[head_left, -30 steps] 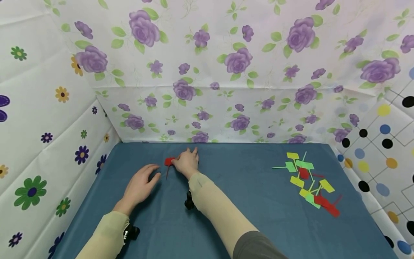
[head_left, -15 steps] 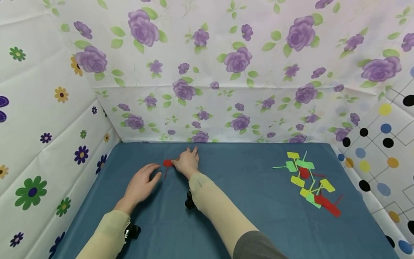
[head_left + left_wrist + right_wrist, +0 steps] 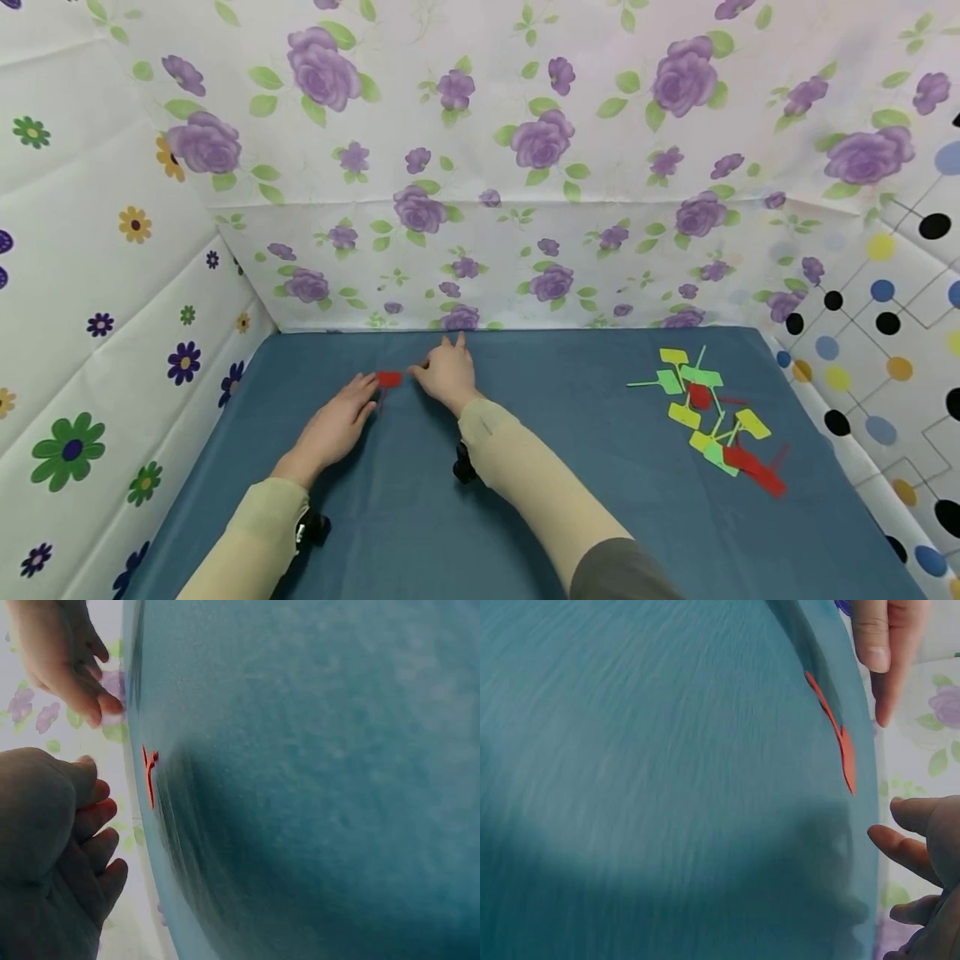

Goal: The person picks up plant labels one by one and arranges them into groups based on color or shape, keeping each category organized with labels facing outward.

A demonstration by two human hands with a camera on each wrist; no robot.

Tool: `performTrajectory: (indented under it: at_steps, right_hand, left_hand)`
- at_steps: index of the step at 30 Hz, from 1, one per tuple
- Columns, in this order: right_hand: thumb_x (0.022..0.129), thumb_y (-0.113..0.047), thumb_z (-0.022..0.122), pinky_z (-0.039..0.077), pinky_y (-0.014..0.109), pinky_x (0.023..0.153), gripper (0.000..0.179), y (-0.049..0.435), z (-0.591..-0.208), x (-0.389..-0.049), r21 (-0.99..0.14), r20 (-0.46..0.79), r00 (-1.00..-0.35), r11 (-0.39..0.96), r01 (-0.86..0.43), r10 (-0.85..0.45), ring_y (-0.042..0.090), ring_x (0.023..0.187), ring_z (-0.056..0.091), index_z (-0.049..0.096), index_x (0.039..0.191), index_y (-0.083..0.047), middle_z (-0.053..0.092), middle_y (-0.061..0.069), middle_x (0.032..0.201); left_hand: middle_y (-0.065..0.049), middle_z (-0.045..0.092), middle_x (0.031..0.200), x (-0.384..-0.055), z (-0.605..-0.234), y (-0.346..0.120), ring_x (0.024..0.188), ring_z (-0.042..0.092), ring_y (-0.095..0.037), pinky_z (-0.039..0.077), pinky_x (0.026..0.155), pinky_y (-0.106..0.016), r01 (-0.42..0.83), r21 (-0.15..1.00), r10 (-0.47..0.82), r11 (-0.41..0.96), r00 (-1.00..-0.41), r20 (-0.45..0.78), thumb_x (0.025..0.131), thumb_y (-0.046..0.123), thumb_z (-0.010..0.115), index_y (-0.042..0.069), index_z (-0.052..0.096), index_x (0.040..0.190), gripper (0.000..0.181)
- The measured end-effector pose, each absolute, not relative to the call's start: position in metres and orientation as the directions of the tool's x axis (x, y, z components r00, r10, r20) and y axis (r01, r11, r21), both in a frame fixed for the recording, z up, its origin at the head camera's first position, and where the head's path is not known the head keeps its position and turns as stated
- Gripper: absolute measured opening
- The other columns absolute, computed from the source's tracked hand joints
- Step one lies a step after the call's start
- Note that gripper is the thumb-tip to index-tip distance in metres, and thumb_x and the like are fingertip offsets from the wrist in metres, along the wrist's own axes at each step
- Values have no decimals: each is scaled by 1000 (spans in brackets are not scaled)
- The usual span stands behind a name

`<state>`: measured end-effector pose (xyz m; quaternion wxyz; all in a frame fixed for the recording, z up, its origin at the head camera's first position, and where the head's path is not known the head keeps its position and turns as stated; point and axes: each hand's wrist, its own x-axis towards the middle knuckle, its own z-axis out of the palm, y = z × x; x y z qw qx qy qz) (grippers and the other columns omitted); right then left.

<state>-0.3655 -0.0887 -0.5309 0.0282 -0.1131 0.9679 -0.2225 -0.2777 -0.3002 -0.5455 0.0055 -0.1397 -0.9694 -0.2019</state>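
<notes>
A red flat tag with a thin stem (image 3: 389, 379) lies on the blue cloth, its stem toward the near side. Just left of its flat head is my left hand (image 3: 333, 429), fingers loosely bent and empty. In the right wrist view, the fingertips of this hand (image 3: 889, 645) appear above the cloth, apart from the red tag (image 3: 847, 761). To the tag's right, my right hand (image 3: 447, 377) is spread with nothing in it, and a small gap separates its thumb side from the tag.
On the right of the blue-covered table (image 3: 540, 500) lies a loose, overlapping group of several similar tags, including a yellow tag (image 3: 753, 423), a green tag (image 3: 669, 382) and a red tag (image 3: 767, 479). A flowered cloth wall (image 3: 487, 242) rises at the back edge.
The red tag has turned slightly, its head now squarer to me. My right hand has come off it toward the right. My left hand has moved closer to the tag's left side.
</notes>
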Motion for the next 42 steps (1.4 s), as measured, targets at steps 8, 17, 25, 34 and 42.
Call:
performTrajectory:
  at_steps: [8, 17, 25, 34, 42]
  right_hand:
    - [105, -44, 71, 35, 55, 126, 29, -31, -520, -359, -414, 53, -939, 848, -330, -339, 40, 158, 33, 87, 111, -20, 63, 15, 150]
    - [106, -45, 69, 40, 60, 122, 32, 37, -519, -345, -440, -7, -947, 852, -285, -320, 39, 159, 30, 84, 119, -20, 50, 16, 162]
    - [107, -40, 69, 33, 59, 126, 30, 66, -517, -343, -456, -1, -939, 836, -306, -344, 39, 158, 33, 83, 120, -17, 51, 16, 161]
    - [108, -38, 68, 35, 58, 125, 31, 92, -527, -335, -495, 5, -935, 812, -310, -354, 40, 157, 34, 82, 122, -14, 51, 18, 160]
    - [108, -40, 68, 35, 61, 125, 32, 121, -540, -324, -546, 43, -946, 785, -291, -320, 38, 156, 36, 82, 124, -15, 52, 17, 160]
  left_hand:
    - [-22, 35, 170, -289, -543, -295, 159, 27, -43, 24, 128, -62, 337, 327, 354, 883, -935, 8, 114, 11, 54, -3, 42, 162, 52]
    - [-22, 27, 173, -295, -543, -291, 161, 20, -43, 19, 130, -62, 378, 337, 420, 862, -906, -58, 114, 10, 53, -2, 35, 166, 56]
    - [-21, 20, 176, -297, -545, -288, 163, 12, -42, 14, 131, -61, 344, 354, 411, 870, -902, -133, 113, 4, 52, -1, 29, 168, 60]
    - [-23, 15, 176, -298, -550, -287, 162, 9, -43, 12, 131, -62, 281, 397, 372, 874, -912, -173, 114, 2, 46, -4, 25, 168, 59]
    - [-24, 11, 177, -299, -549, -288, 162, 7, -45, 12, 130, -64, 262, 417, 366, 871, -910, -193, 114, 3, 44, -5, 22, 168, 59]
